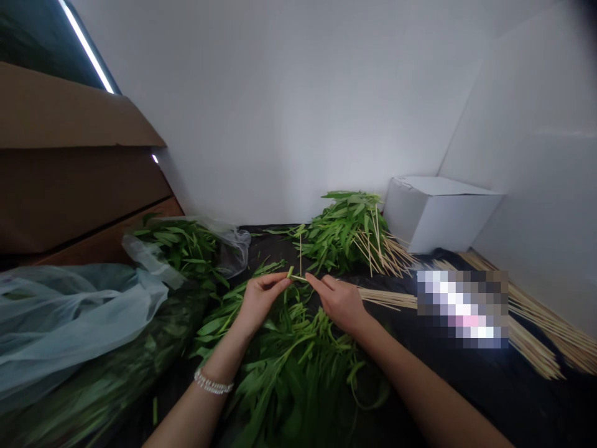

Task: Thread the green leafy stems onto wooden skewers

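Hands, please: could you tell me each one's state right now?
Left hand: closed, pinching a green stem.
Right hand: closed, pinching the same stem.

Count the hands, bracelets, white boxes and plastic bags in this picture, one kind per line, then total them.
Hands: 2, left hand and right hand
Bracelet: 1
White box: 1
Plastic bags: 2, pale blue bag and clear bag
Total: 6

Left hand (258, 297) and right hand (339, 301) pinch a green stem (295, 274) between them above loose greens (284, 354); bamboo skewers (532, 336) lie right on the desk (448, 379).
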`<control>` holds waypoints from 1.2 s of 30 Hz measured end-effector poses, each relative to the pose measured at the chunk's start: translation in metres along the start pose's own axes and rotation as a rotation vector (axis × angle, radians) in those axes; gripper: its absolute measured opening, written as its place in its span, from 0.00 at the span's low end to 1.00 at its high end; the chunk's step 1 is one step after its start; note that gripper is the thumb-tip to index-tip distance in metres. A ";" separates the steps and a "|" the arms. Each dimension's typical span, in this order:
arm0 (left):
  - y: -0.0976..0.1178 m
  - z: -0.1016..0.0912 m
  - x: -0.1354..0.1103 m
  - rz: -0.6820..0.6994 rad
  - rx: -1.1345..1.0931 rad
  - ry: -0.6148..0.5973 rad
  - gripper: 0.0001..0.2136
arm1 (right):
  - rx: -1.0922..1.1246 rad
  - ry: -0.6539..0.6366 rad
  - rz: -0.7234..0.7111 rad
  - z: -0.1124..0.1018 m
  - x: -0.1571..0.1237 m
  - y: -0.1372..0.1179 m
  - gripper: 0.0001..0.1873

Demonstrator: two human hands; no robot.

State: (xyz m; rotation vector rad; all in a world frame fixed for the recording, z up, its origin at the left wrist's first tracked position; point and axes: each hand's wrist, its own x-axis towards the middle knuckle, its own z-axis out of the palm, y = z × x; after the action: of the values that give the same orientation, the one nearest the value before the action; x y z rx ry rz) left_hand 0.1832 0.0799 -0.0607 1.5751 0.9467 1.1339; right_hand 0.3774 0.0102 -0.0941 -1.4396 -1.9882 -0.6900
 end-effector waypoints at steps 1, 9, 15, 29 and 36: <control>-0.001 0.000 0.001 0.014 0.023 0.013 0.15 | -0.005 -0.007 -0.001 0.000 0.000 0.000 0.22; -0.004 0.001 0.000 0.116 0.186 0.074 0.11 | -0.034 -0.029 -0.015 -0.002 0.001 -0.003 0.22; -0.004 0.005 -0.002 0.087 0.184 0.067 0.12 | 0.005 -0.047 -0.001 0.003 -0.002 -0.006 0.22; 0.003 -0.003 0.001 0.100 0.155 0.181 0.12 | 0.037 0.008 0.010 0.000 0.001 0.005 0.15; 0.001 -0.001 0.000 0.079 0.139 0.165 0.11 | 0.048 0.008 0.015 0.003 -0.001 -0.001 0.15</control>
State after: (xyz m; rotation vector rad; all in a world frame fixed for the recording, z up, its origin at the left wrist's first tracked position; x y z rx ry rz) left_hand 0.1826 0.0802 -0.0597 1.6619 1.1003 1.2929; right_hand 0.3765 0.0120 -0.0968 -1.4198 -1.9731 -0.6363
